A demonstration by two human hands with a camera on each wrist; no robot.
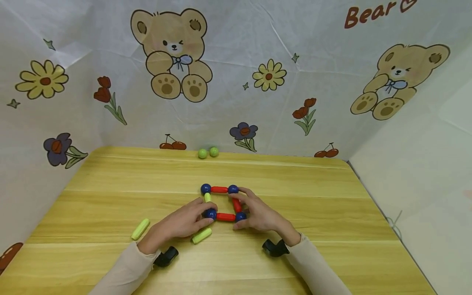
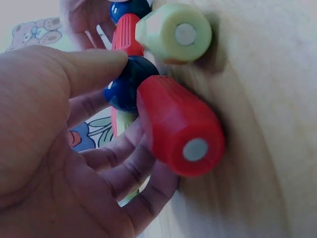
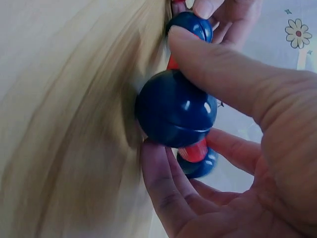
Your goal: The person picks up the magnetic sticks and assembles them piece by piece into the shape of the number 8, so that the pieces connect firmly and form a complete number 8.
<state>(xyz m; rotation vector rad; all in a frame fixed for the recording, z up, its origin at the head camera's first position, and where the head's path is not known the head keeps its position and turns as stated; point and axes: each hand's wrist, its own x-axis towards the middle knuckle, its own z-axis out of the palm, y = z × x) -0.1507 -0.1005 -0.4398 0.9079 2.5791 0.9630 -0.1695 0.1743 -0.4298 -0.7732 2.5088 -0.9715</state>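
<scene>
Blue balls and rods form a four-sided frame on the table, with red rods on three sides and a yellow-green rod on the left. My left hand pinches the near-left blue ball between thumb and fingers. Another red rod juts from that ball toward the left wrist camera, its metal end bare; my hand hides it from above. My right hand holds the near-right blue ball, thumb on one side and fingers on the other. Its index finger reaches the far-right blue ball.
One loose yellow-green rod lies just in front of my left hand, and a second loose rod lies left of it. Two green balls sit at the table's back edge. A printed cloth hangs behind.
</scene>
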